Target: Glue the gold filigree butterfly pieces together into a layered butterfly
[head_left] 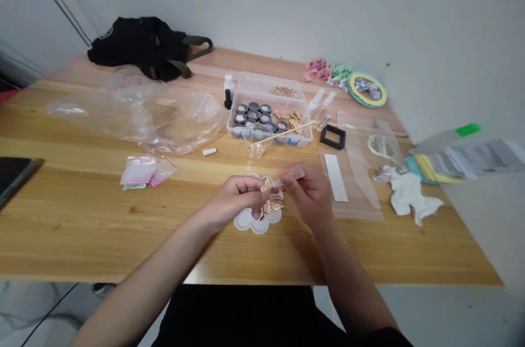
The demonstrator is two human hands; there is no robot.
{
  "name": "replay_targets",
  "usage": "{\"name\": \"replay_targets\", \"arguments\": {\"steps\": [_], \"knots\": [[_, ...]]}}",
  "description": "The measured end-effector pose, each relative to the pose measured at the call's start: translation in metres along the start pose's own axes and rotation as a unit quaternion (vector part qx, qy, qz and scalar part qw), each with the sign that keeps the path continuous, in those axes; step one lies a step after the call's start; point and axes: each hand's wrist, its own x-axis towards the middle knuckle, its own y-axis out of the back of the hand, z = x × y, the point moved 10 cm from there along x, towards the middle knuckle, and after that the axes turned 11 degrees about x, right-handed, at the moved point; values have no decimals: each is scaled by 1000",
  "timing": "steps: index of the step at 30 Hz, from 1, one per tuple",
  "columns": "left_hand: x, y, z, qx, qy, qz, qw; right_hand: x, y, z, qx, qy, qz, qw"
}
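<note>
My left hand (238,199) pinches a gold butterfly-shaped metal ornament (272,205) over a white flower-shaped palette (259,227). Close on its right, my right hand (309,194) is closed around a small translucent whitish tube (296,174), whose tip points at the butterfly's upper wing. Whether the tip touches the metal I cannot tell. Fingers of both hands cover parts of the ornament and palette. Beyond them stands a clear plastic cup (256,149) with a wooden stick (287,131) leaning across it. A small white cap (209,152) lies on the table to the left.
A clear plastic box (303,142) holds several small dark-rimmed pots and gold pieces. Right of it are a black square frame (332,136), a white strip (335,177) and crumpled tissue (412,198). Small bags (139,171), a large plastic bag (184,112) and a black bag (139,43) lie left.
</note>
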Motion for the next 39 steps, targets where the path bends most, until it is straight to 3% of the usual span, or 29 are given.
{"name": "replay_targets", "arguments": {"steps": [6,11,39], "knots": [[0,0,-1,-5,3,-4,1000,0,8,22,101,-79,81,988],[0,-1,-2,-7,0,-11,1000,-4,9,31,113,-120,117,979],[0,-2,-2,-3,13,-12,1000,-4,7,31,118,-120,120,978]]}}
